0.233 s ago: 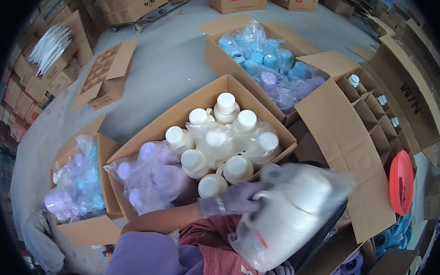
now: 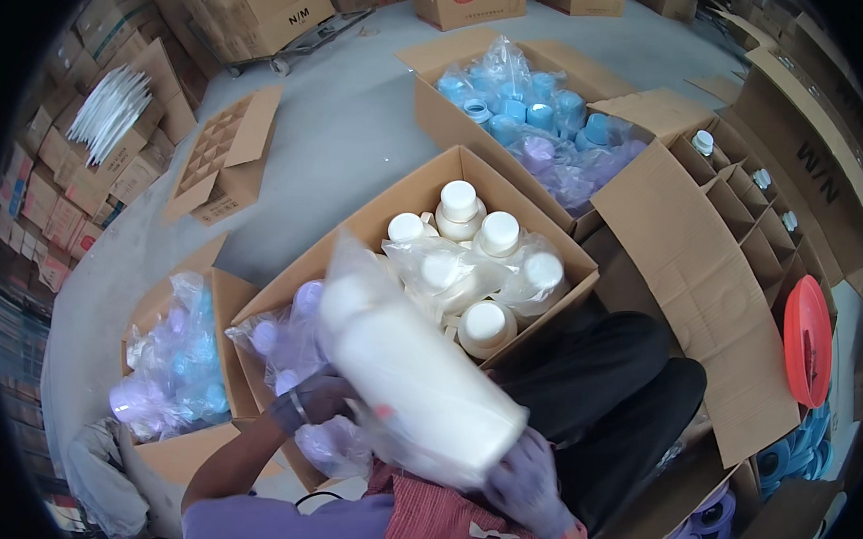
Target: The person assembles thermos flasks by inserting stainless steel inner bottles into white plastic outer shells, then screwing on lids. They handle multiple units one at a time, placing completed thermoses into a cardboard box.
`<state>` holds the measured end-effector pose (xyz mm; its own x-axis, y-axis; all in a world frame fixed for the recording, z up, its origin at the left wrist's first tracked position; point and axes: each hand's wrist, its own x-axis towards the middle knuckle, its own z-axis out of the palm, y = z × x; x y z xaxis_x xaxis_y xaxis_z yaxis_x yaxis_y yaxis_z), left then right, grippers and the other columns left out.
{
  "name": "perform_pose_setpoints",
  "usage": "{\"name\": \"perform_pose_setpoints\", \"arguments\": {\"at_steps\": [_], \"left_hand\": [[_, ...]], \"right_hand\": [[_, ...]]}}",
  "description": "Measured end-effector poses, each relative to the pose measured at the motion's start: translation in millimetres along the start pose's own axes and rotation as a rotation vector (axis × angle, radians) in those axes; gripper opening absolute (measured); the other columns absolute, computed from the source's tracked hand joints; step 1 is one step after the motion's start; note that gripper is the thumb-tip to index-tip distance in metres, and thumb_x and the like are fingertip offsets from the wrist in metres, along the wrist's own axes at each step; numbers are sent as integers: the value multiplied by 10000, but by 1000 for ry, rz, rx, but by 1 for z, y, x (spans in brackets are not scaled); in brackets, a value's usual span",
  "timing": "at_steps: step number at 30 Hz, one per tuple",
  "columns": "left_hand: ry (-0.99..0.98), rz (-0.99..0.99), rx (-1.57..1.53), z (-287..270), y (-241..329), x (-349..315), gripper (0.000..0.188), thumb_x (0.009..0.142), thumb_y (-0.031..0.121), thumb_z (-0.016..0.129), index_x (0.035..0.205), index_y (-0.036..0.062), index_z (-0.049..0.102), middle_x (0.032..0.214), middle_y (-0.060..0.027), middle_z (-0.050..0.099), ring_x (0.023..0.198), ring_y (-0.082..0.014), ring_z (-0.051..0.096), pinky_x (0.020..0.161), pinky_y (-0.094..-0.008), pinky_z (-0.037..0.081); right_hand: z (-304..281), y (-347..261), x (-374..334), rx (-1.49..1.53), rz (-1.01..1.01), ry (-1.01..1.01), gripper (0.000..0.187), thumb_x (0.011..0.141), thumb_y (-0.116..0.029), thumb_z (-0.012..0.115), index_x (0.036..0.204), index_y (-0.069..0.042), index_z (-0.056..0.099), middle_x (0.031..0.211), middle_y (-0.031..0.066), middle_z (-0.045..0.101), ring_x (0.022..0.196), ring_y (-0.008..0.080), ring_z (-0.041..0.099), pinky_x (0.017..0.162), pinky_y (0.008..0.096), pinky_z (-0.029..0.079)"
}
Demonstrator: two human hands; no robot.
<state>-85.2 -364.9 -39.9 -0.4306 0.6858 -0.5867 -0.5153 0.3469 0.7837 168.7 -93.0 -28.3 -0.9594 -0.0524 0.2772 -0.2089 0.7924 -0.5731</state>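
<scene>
Head view, the only one I've got: both gloved hands are clamped on a big white plastic bottle [image 2: 416,386] wrapped in a clear bag, held tilted right in front of the chest. The left hand [image 2: 312,400] is wrapped around the side near the cap end, and the right hand [image 2: 528,480] cups the base, fingers closed on it. The bottle is motion-blurred, so I can't make out fine detail on the wrap.

It sits above the near edge of the open cardboard box [image 2: 355,231], which has more white-capped bottles [image 2: 472,242] standing in loose plastic, plus a bag of purple caps [image 2: 281,345] in its left part. Behind it is a box of blue and purple caps [image 2: 532,119], and to the right a divider carton [image 2: 738,203] with a few small white-capped bottles in its cells. A red lid [image 2: 807,338] leans at the far right.

My take on handling: support the base and keep the other hand high, because that slick bag looks like it'll slide. Grip through the plastic, not on loose folds.
</scene>
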Motion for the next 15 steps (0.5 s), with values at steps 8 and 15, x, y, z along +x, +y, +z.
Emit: {"name": "perform_pose_setpoints", "arguments": {"at_steps": [8,15], "left_hand": [[682,149,139,-125,-68,-39,313,811,89,645,1100,-32,659,1134,-165,657,940,-307,698,780,-436,603],[883,377,570,-141,-103,-19,363,777,64,635,1127,-31,621,1117,-209,648,934,-341,679,810,-441,567]], "right_hand": [[97,43,89,-247,-31,-387,241,879,-341,582,1005,-142,631,995,70,616,984,272,603,905,459,436],[47,81,72,-75,96,-183,249,877,-346,596,1019,-146,637,1012,93,627,957,286,613,904,432,442]]}}
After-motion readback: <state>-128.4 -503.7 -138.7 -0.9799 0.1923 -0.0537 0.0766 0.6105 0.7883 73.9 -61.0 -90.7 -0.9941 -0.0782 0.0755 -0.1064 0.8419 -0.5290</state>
